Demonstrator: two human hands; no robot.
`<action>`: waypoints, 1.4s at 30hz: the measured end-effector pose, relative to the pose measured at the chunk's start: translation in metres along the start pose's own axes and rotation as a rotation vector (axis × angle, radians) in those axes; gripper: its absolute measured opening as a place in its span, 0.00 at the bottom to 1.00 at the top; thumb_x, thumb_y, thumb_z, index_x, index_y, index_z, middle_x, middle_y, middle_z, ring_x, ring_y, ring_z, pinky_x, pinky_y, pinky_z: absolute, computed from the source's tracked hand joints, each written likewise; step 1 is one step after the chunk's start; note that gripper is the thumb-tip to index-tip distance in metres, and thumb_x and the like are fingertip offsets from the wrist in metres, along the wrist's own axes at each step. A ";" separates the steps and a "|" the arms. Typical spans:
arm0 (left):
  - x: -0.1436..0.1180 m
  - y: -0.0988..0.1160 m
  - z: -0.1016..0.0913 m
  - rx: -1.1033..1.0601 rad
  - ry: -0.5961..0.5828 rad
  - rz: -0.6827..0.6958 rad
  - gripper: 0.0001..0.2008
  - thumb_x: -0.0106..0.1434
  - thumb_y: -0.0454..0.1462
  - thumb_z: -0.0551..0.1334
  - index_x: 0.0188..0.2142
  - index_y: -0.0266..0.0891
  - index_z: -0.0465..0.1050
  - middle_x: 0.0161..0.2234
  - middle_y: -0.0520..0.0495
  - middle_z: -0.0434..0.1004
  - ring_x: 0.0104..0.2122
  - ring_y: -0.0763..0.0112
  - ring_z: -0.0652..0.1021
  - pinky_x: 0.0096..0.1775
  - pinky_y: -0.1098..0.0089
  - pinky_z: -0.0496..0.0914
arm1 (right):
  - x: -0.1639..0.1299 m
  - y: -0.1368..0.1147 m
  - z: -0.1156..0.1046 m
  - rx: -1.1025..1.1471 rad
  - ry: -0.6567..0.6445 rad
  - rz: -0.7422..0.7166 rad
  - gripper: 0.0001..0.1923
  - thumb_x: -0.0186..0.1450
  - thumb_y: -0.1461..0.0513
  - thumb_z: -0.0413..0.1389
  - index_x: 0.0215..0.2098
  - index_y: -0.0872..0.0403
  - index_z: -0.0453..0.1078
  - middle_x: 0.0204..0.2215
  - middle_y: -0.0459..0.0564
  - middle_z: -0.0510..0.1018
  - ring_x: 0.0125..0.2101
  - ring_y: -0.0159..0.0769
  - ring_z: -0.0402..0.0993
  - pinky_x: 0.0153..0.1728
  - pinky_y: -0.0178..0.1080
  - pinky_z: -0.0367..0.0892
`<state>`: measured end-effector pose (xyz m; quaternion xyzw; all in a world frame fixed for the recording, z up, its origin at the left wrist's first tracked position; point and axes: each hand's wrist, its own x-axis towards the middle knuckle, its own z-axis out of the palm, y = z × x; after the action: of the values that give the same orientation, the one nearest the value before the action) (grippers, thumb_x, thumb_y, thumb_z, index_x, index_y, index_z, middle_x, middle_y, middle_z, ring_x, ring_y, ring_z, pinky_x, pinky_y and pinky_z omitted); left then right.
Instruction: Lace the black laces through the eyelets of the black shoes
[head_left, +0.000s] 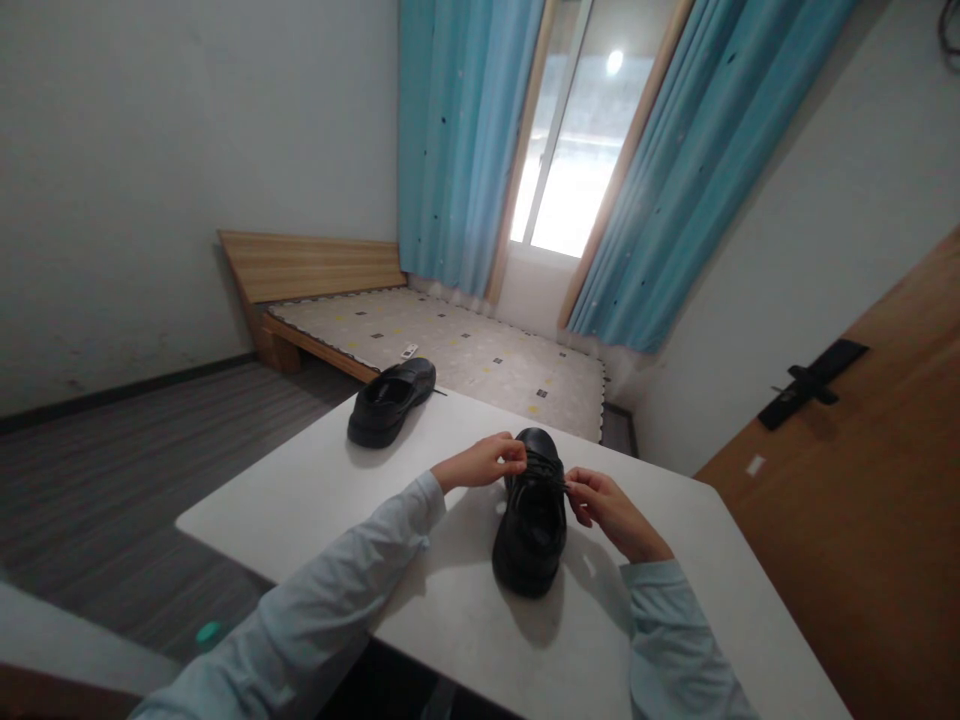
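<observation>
Shoe [531, 525] on white surface [315, 490], laces pinched by left hand [484, 463] and right hand [604, 505], knot apparently unfinished; second shoe [390, 400] lies untouched well apart.

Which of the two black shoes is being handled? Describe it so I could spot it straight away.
Find the white table in front of the bed. Two black shoes sit on it; the near shoe lies between the left hand and the right hand, both pinching its laces. The far shoe sits alone by the table's far edge, untouched.
</observation>
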<state>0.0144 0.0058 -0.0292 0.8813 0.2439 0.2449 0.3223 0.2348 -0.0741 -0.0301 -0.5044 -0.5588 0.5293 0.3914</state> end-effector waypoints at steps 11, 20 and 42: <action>0.000 -0.001 0.005 0.074 0.045 -0.040 0.11 0.61 0.43 0.56 0.33 0.37 0.70 0.33 0.49 0.65 0.33 0.72 0.69 0.38 0.72 0.64 | 0.003 0.005 -0.001 -0.196 -0.040 -0.091 0.17 0.59 0.48 0.53 0.28 0.53 0.59 0.13 0.35 0.58 0.12 0.22 0.50 0.14 0.30 0.45; 0.000 0.005 0.007 0.143 0.083 -0.032 0.12 0.63 0.43 0.55 0.31 0.38 0.70 0.31 0.50 0.64 0.31 0.73 0.69 0.36 0.73 0.63 | 0.002 0.000 0.008 -0.411 0.040 -0.296 0.18 0.61 0.49 0.53 0.25 0.54 0.60 0.20 0.40 0.60 0.22 0.27 0.56 0.23 0.32 0.55; 0.003 -0.015 0.000 0.018 -0.077 0.067 0.17 0.62 0.48 0.54 0.31 0.37 0.71 0.32 0.50 0.60 0.32 0.73 0.67 0.38 0.74 0.62 | 0.002 0.003 -0.009 -0.275 -0.060 -0.131 0.24 0.56 0.43 0.54 0.21 0.53 0.58 0.14 0.38 0.55 0.16 0.25 0.49 0.17 0.31 0.45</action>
<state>0.0126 0.0173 -0.0386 0.9005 0.2041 0.2193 0.3151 0.2437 -0.0711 -0.0318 -0.4997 -0.6692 0.4358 0.3354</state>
